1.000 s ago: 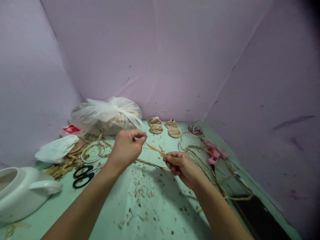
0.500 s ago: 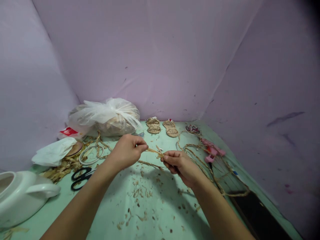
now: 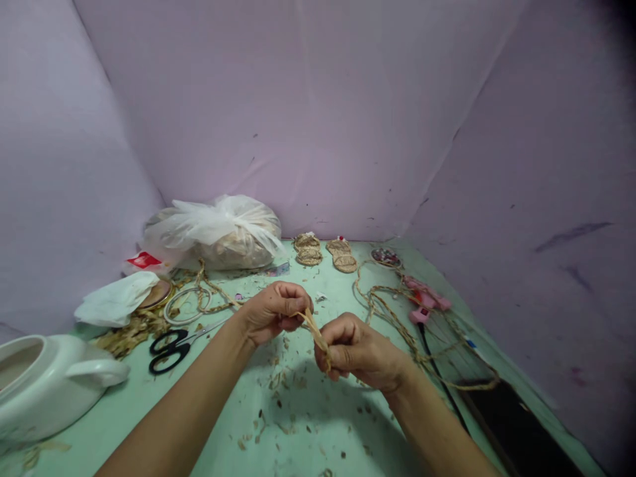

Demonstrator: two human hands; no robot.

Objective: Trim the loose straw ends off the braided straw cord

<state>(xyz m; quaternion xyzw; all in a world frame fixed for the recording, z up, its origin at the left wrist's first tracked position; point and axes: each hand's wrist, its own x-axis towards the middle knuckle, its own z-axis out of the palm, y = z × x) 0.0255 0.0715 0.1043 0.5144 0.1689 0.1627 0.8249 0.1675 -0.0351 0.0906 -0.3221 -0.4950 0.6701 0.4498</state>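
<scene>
Between my hands, above the middle of the green table, stretches a short tan strip of dried fibre [image 3: 315, 330]. My left hand [image 3: 279, 311] is closed on its upper left end, fingers curled in a pinch. The lower right end sits between the thumb and fingers of my right hand [image 3: 355, 351], which is also closed. A braided cord [image 3: 218, 309] lies beyond my left wrist, and another long braided cord [image 3: 392, 324] is looped on the table to the right of my right hand.
Black-handled scissors [image 3: 171, 350], a white ceramic pot [image 3: 50, 391] and dried husks [image 3: 132, 332] are at left. Behind stand a plastic bag [image 3: 228, 235] and woven soles [image 3: 308, 250]. A bead dish [image 3: 385, 257], pink glue gun [image 3: 424, 299] and black flat object [image 3: 517, 430] are at right.
Both hands have come lower and nearer together, and my left hand has turned so its curled fingers show. The strip now slants more steeply down to the right. The view has shifted slightly.
</scene>
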